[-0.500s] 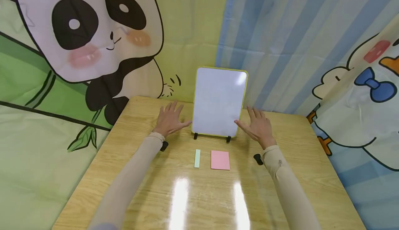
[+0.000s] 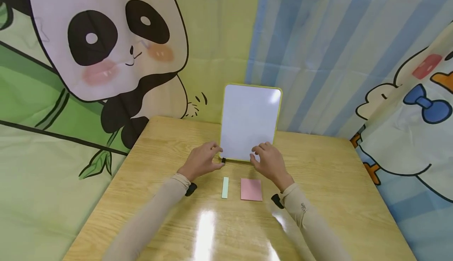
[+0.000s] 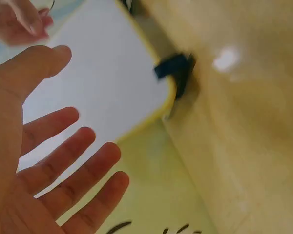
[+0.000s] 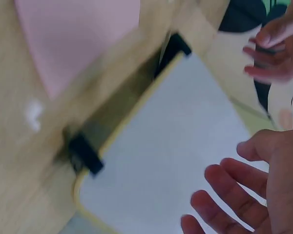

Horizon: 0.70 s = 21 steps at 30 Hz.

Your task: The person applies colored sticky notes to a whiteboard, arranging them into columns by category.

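Head view has the whiteboard [image 2: 249, 119] standing near the back of the wooden table [image 2: 318, 166], left hand [image 2: 200, 161] and right hand [image 2: 271, 163] by its lower corners, fingers loosely bent, neither gripping anything. Pink pad [image 2: 251, 189] and pale green strip [image 2: 225, 187] lie in front. Left wrist: fingers relaxed, spread (bit blurry tbh). Right wrist: slack, parted fingers, black clips [image 4: 86, 155] on the whiteboard's bottom edge.

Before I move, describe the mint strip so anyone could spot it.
On the wooden table stands a yellow-edged whiteboard. In front of it, left of the pink square pad, lies the mint strip: far narrower, green rather than pink.
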Tool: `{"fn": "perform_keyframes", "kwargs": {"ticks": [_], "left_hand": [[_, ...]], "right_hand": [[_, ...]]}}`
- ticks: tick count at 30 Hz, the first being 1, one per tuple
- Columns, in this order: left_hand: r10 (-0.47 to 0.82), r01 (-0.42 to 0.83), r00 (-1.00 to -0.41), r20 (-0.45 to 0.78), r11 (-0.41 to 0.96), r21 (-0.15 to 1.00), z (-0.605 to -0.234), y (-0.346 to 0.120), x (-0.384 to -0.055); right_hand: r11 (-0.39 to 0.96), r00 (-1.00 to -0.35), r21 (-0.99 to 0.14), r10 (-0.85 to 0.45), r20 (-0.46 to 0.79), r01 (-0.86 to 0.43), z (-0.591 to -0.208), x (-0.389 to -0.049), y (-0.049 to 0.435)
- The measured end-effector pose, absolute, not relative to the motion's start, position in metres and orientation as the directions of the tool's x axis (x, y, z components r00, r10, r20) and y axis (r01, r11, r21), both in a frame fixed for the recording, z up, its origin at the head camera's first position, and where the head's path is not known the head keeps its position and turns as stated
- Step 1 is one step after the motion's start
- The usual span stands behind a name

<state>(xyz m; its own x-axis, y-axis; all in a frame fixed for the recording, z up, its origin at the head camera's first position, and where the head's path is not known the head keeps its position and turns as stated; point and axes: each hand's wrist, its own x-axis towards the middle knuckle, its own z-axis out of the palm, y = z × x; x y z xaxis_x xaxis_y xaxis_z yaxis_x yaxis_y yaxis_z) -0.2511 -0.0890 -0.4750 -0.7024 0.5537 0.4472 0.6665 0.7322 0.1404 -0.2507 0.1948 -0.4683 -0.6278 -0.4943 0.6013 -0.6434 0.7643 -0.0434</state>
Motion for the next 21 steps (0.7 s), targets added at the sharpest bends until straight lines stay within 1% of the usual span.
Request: {"fn": "perform_keyframes", "kwargs": {"ticks": [3,5,8,10,14,17,21], "left_hand": [[0.596,0.681,-0.698,0.396,0.724,0.110,-0.489,-0.084,-0.237],[0.614,0.679,-0.705,0.356,0.729,0.087,-0.497,-0.083,-0.228],[0.629,0.672,-0.719,0.295,0.737,0.066,-0.506,-0.083,-0.214],[0.634,0.669,-0.729,0.258,0.739,0.076,-0.511,-0.082,-0.204],[0.657,0.685,-0.722,0.217,0.722,0.092,-0.519,-0.081,-0.188],[0.667,0.693,-0.714,0.210,0.716,0.082,-0.523,-0.081,-0.182],[0.668,0.693,-0.712,0.217,0.717,0.071,-0.527,-0.082,-0.179]], "right_hand": [[0.744,-0.663,-0.043,-0.566,0.489,-0.667,-0.480,-0.238,0.176],[0.727,-0.674,-0.046,-0.609,0.419,-0.685,-0.488,-0.230,0.165],[0.695,-0.672,-0.062,-0.664,0.328,-0.717,-0.499,-0.221,0.148],[0.677,-0.671,-0.082,-0.692,0.265,-0.731,-0.505,-0.215,0.140],[0.667,-0.672,-0.089,-0.728,0.134,-0.740,-0.512,-0.208,0.127],[0.662,-0.667,-0.079,-0.740,0.093,-0.745,-0.515,-0.205,0.120],[0.658,-0.663,-0.088,-0.743,0.087,-0.748,-0.516,-0.203,0.117]]}}
